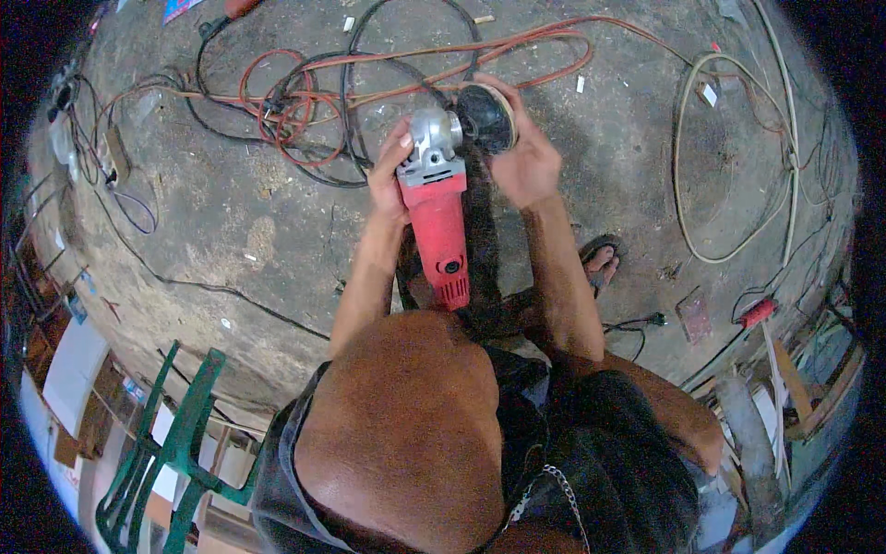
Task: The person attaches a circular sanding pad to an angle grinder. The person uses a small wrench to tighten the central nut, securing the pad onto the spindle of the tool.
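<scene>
An angle grinder with a red body and a silver metal gear head lies lengthwise in front of me, its tail end close to my bent knee. My left hand is closed around the side of the gear head, thumb against the metal. On the right of the head is a round black disc pad with a pale rim, facing sideways. My right hand grips this pad from its outer side, fingers curled round the rim. The pad sits against the spindle side; whether it is fastened there I cannot tell.
Orange cable and black cable lie coiled on the concrete floor beyond the grinder. A pale hose or cable loop is at right. A green plastic chair stands at lower left, and a red-handled tool at right.
</scene>
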A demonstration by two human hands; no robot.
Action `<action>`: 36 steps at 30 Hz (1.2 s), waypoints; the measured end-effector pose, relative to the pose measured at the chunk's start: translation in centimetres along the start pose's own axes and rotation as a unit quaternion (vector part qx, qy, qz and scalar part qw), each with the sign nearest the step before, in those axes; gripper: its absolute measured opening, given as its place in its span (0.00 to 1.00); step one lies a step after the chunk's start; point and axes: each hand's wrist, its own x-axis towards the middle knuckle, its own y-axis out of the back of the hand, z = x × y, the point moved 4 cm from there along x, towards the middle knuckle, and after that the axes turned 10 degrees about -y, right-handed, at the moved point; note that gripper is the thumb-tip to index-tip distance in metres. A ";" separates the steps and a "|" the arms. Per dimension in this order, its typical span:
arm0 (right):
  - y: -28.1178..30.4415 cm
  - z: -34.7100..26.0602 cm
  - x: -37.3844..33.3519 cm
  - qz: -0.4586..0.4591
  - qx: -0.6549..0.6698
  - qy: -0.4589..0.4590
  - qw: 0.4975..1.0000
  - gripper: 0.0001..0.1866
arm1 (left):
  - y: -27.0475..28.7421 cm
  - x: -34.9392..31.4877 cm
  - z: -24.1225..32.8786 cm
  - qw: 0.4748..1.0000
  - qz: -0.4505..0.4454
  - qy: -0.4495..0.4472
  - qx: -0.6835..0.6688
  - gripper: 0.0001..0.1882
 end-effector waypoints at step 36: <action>3.7 -0.7 -1.5 0.226 -0.037 -0.010 0.973 0.22 | -1.8 0.8 -1.7 0.993 -0.119 0.018 0.008 0.19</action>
